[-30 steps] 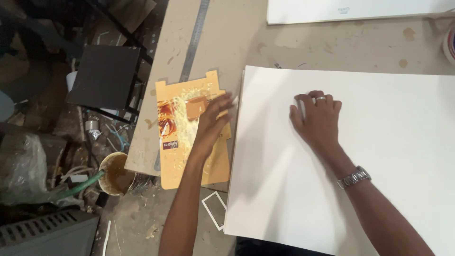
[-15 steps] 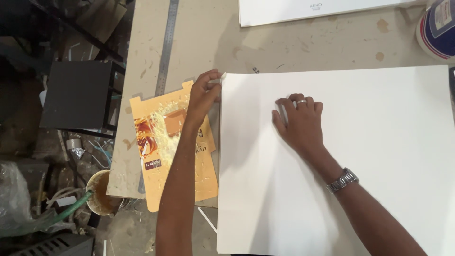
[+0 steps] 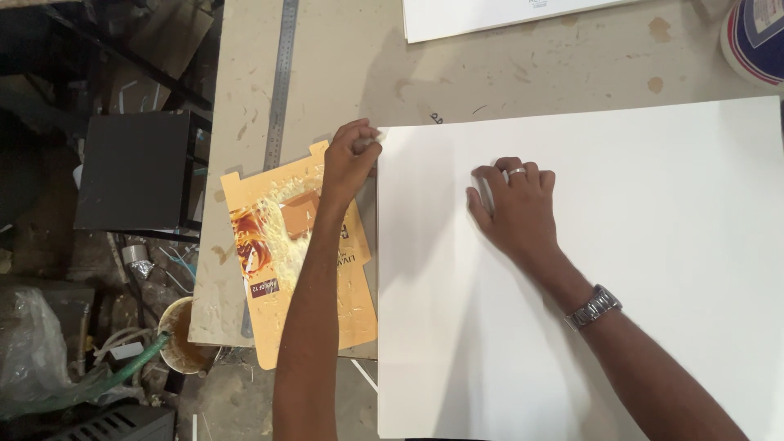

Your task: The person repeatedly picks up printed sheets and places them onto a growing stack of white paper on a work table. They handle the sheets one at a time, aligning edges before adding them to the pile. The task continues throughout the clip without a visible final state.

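A large white sheet [image 3: 621, 245] lies flat on the workbench [image 3: 343, 65]. My left hand [image 3: 349, 162] is at the sheet's top left corner, fingers curled and pinching that corner. My right hand [image 3: 516, 204], with a ring and a wristwatch, presses down on the sheet's upper middle. Its fingers are bent, and a small pale grey thing shows beside the index finger; what it is I cannot make out. My left forearm crosses a flattened orange cardboard box [image 3: 282, 253] smeared with pale glue, which lies left of the sheet.
A long metal ruler [image 3: 282, 82] lies along the bench's left part. Another white sheet [image 3: 506, 12] sits at the far edge and a round tub [image 3: 755, 37] at the far right. On the floor to the left are a black box [image 3: 135, 171], a dirty bucket [image 3: 181, 335] and a green hose [image 3: 122, 371].
My left hand has left the orange cardboard and moved up to the sheet's top left corner, closing on it. My right hand stays pressed on the sheet. The view has shifted slightly.
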